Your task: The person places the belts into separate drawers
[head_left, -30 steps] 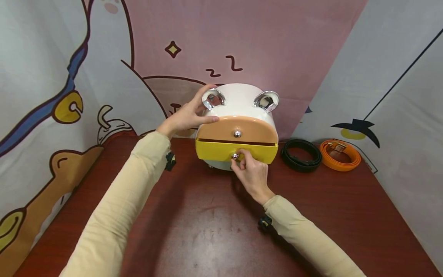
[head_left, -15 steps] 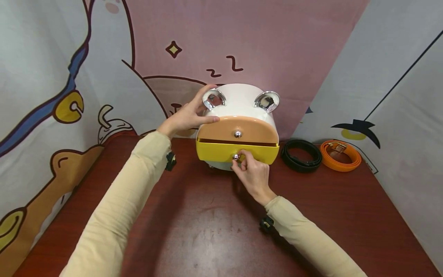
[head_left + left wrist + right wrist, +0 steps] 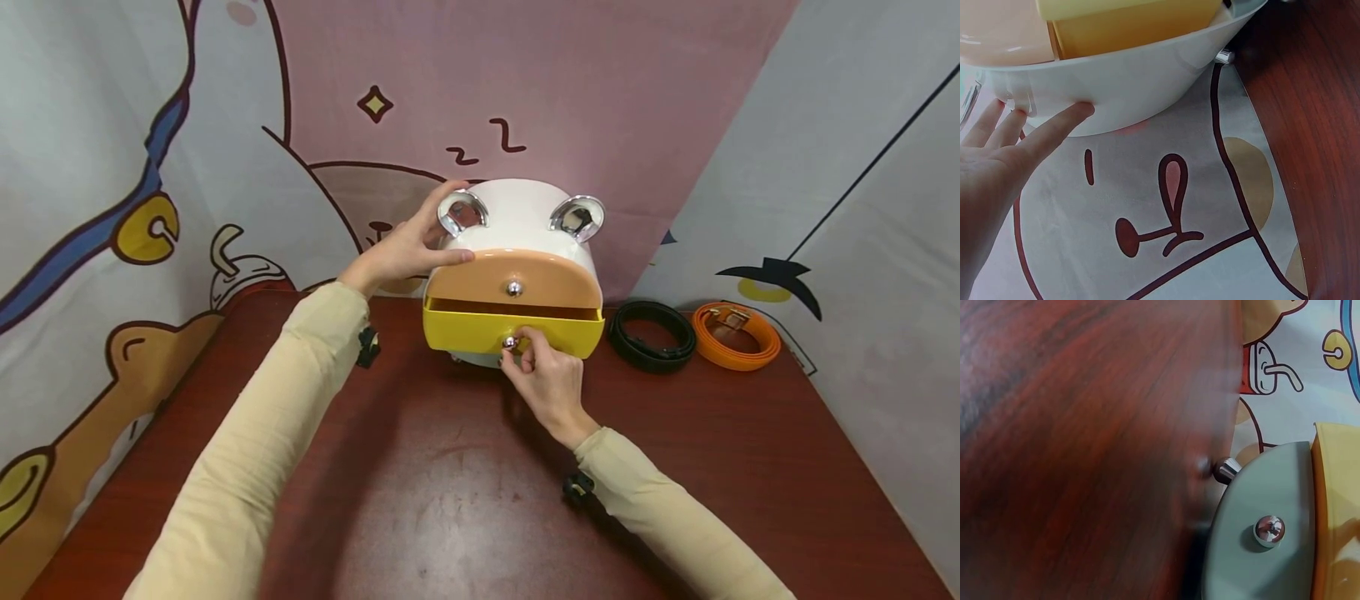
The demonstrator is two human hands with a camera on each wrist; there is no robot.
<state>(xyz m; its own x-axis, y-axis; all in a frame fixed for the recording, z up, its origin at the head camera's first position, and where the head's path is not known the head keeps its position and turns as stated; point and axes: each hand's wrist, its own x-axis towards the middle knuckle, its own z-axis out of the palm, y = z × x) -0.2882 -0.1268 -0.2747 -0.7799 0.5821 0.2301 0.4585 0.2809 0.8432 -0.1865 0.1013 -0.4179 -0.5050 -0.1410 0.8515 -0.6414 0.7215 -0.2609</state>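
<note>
The only readable marks are two hand-drawn letters "z" and "Z" on the pink backdrop [image 3: 525, 83], just above the white drawer box [image 3: 517, 212]. No label, brand or number can be read on the box, the belts or the table.

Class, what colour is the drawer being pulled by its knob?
Yellow; the lower drawer shows best in the head view.
</note>
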